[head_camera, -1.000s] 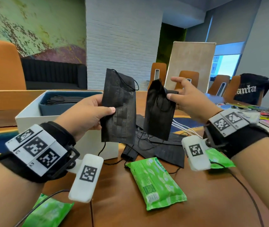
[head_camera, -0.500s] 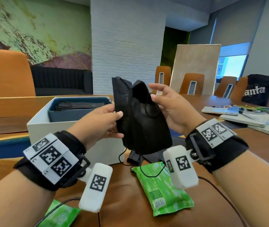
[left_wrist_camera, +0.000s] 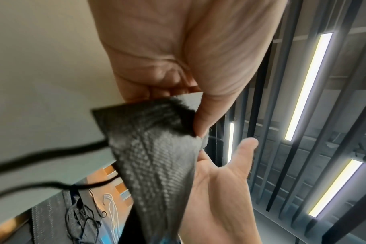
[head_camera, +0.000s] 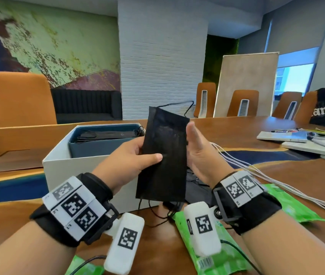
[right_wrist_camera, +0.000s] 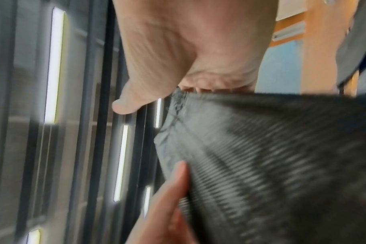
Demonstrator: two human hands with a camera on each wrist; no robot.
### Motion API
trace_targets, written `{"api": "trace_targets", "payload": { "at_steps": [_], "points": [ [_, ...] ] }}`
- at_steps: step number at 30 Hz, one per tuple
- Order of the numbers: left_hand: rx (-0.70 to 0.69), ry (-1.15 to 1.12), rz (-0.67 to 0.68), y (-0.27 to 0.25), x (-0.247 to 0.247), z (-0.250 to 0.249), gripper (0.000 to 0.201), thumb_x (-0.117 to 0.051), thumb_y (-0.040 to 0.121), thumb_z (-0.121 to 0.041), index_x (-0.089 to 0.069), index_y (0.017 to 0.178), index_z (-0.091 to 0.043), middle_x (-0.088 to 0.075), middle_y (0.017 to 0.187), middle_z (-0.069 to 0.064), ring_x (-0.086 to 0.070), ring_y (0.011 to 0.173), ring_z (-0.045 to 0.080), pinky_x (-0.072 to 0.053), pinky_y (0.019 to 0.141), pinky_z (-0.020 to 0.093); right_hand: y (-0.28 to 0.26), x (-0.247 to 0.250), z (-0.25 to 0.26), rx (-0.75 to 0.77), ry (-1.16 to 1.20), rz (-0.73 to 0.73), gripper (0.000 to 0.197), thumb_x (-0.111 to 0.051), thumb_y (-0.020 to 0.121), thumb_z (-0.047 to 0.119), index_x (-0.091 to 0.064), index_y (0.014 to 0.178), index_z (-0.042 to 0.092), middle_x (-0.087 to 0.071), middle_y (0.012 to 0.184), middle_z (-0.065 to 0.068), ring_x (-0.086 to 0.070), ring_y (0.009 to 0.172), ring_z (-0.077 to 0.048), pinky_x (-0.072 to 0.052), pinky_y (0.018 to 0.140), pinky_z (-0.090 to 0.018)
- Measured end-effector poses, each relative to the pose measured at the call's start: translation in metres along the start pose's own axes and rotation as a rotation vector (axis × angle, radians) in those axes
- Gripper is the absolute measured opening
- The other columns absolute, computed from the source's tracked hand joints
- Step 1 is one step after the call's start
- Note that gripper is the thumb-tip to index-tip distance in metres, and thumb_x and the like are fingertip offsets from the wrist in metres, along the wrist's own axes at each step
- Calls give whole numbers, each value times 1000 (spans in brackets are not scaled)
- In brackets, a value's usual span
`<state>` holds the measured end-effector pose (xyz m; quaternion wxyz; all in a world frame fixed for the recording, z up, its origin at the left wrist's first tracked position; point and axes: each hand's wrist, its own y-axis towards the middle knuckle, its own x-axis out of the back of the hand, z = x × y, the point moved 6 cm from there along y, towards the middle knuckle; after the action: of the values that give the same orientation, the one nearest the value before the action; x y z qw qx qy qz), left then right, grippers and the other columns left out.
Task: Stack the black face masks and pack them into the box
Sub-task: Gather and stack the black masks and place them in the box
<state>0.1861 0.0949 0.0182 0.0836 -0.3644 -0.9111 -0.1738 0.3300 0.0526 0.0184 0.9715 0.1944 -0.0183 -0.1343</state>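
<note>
Held upright in the head view, the black face masks [head_camera: 163, 155] hang as one flat stack in front of the box, ear loops dangling below. My left hand [head_camera: 150, 155] pinches the stack's left side, thumb on the front; the left wrist view shows the same pinch on the masks [left_wrist_camera: 153, 148]. My right hand [head_camera: 190, 149] lies flat against the stack's right edge, thumb straight and off the cloth; its fingers are hidden behind the masks [right_wrist_camera: 261, 165]. The white box [head_camera: 58, 167] has a blue insert holding more black masks [head_camera: 106, 134]. Loose masks [head_camera: 196, 187] lie on the table behind my hands.
Green wipe packs [head_camera: 288, 207] lie on the wooden table [head_camera: 276, 183] near my wrists and at the lower left. White cables [head_camera: 256, 171] run to the right. Books and pens [head_camera: 296, 139] sit at the far right, with orange chairs around the table.
A second ago each hand held one mask apart. They came together, and now my left hand holds both as one stack while my right hand has let go and flattened against its edge.
</note>
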Motion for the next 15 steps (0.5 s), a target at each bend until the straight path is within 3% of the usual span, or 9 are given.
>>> {"api": "trace_targets", "payload": {
  "at_steps": [2, 4, 8, 11, 15],
  "points": [
    [-4, 1, 4, 0, 0, 0, 18, -62, 90, -18, -63, 100, -33, -72, 94, -14, -65, 98, 8, -49, 85, 30, -6, 6, -7, 18, -89, -12, 85, -58, 66, 75, -45, 129, 20, -63, 122, -3, -61, 113, -17, -51, 93, -35],
    [-12, 2, 36, -1, -2, -2, 21, -62, 89, -15, -64, 103, -31, -73, 96, -12, -66, 97, 8, -50, 84, 29, -10, 11, -14, 20, -71, -33, 69, -63, 74, 60, -45, 127, 20, -63, 118, 0, -63, 106, -13, -52, 86, -22],
    [5, 9, 100, -5, -9, -2, 25, -64, 86, -13, -64, 107, -27, -74, 98, -8, -68, 94, 9, -54, 78, 23, -14, 9, -17, 4, 43, 7, 60, -66, 82, 41, -45, 134, 19, -61, 128, -2, -60, 116, -16, -51, 96, -34],
    [7, 31, 105, -7, -9, -2, 23, -63, 88, -11, -65, 107, -24, -74, 96, -8, -69, 90, 5, -54, 67, 14, -18, 5, -9, 13, 63, 37, 39, -64, 81, 34, -59, 118, 20, -69, 116, -1, -64, 110, -17, -51, 96, -37],
    [50, 81, 116, -7, -8, 2, 21, -65, 86, -17, -67, 106, -23, -75, 95, -7, -70, 91, 10, -54, 78, 24, -21, 8, -5, 27, 175, 15, 34, -66, 76, 19, -64, 110, 14, -70, 112, -8, -65, 108, -24, -50, 97, -43]
  ]
}}
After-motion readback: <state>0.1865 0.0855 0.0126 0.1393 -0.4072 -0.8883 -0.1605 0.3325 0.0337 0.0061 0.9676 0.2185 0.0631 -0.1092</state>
